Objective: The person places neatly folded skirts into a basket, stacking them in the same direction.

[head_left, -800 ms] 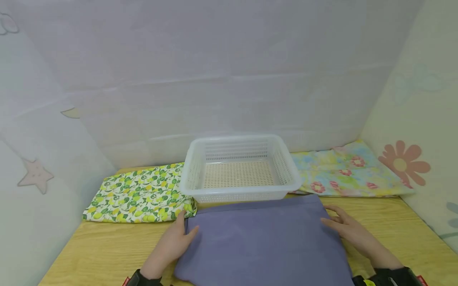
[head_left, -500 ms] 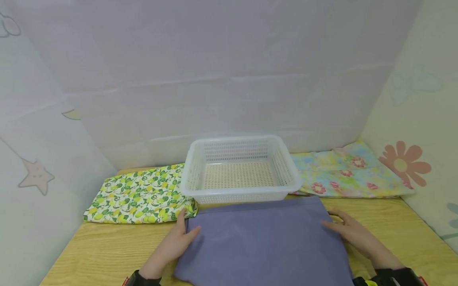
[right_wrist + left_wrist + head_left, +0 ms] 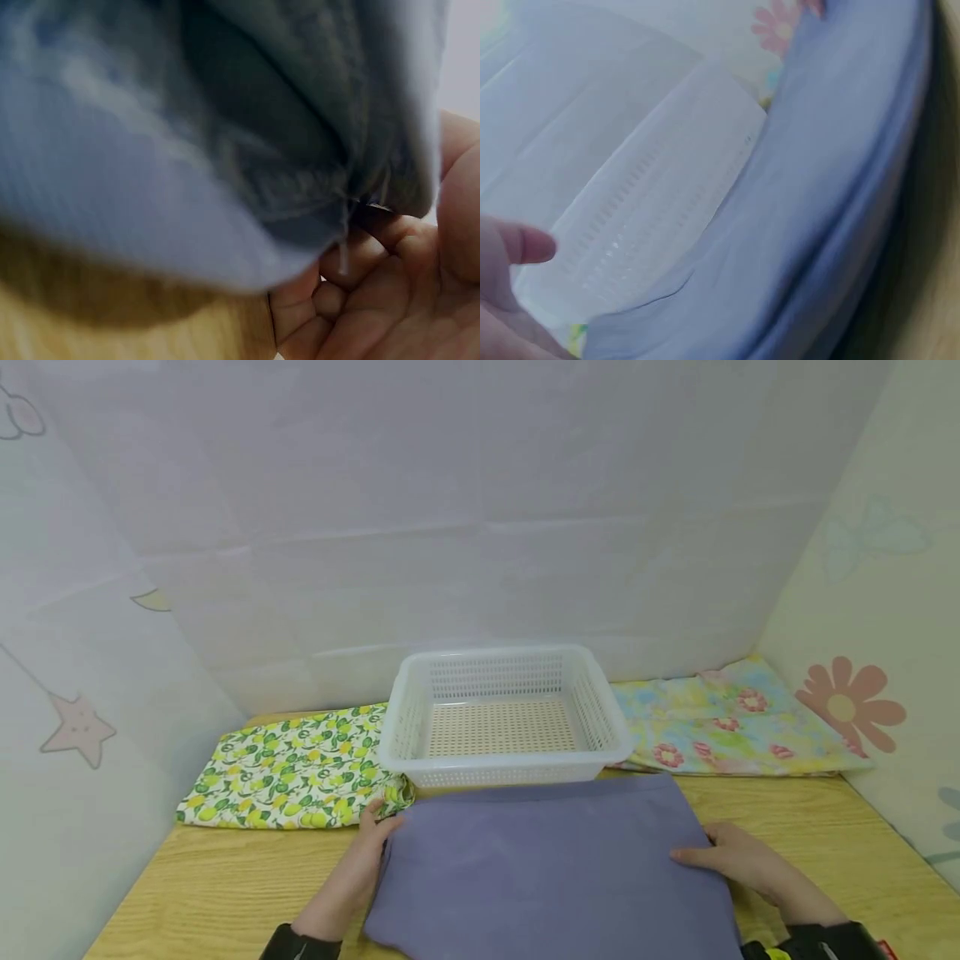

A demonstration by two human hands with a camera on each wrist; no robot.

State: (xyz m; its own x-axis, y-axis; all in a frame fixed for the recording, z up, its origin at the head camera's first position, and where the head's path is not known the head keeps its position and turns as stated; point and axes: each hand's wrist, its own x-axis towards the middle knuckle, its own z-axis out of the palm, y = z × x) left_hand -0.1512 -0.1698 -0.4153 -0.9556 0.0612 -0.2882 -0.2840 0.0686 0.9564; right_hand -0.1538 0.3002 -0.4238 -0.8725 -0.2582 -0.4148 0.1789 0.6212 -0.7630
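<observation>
Wooden table (image 3: 187, 893), near middle: the purple cloth (image 3: 547, 868) lies just nearer than the white basket (image 3: 510, 761). Since a moment ago, the left hand (image 3: 367, 846) has moved in to its left edge, finger grip unclear; the right hand (image 3: 742, 860) now pinches the right edge, seemingly securing that side.

No legible text, labels, brands, numbers or signs in head, left wrist or right wrist view. Yellow patch (image 3: 777, 954) at the right cuff, cut by the lower edge: too small to read.
</observation>
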